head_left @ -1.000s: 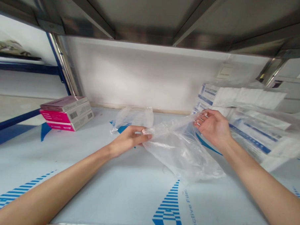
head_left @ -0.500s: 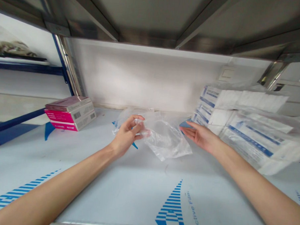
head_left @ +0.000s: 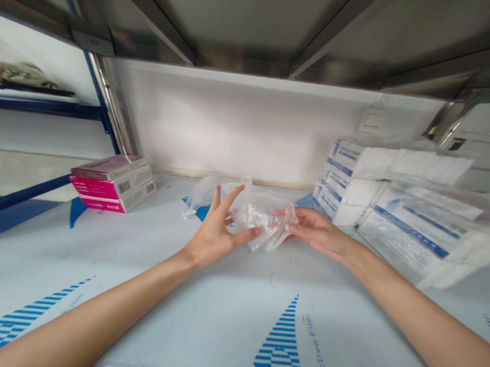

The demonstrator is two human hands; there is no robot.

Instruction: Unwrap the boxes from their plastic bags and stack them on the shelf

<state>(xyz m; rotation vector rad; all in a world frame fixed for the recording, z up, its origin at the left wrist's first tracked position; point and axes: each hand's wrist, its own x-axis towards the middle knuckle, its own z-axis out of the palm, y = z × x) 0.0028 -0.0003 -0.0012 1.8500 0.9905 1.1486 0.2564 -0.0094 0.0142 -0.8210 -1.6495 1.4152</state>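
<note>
Both hands have come closer together since a moment ago, and the clear plastic bag [head_left: 260, 216] is now scrunched into a small bundle between them; before, it hung loose and wide.

Far left, a blue rack [head_left: 37, 109] is cut off by the picture's edge, and something on its top is too blurry to make out. Next come the pink boxes [head_left: 113, 183], stacked near the shiny post [head_left: 110, 107] at the back left of the shelf [head_left: 207, 306].

The left hand [head_left: 216, 233] is spread wide, fingers [head_left: 232, 196] apart, and its palm and thumb press against the left side of the bag. It pushes on the bag but does not wrap around it. Behind it lies another clear bag [head_left: 206, 190], partly hidden by the hand.

The right hand [head_left: 314, 232] is under and beside the bag's right side. Its fingers [head_left: 282, 213] show dimly through the plastic, so I cannot tell if they pinch it or just hold it up.

Far right, white packs with blue print [head_left: 390, 206] are piled up in clear wrap, and the pile runs out of the picture.
</note>
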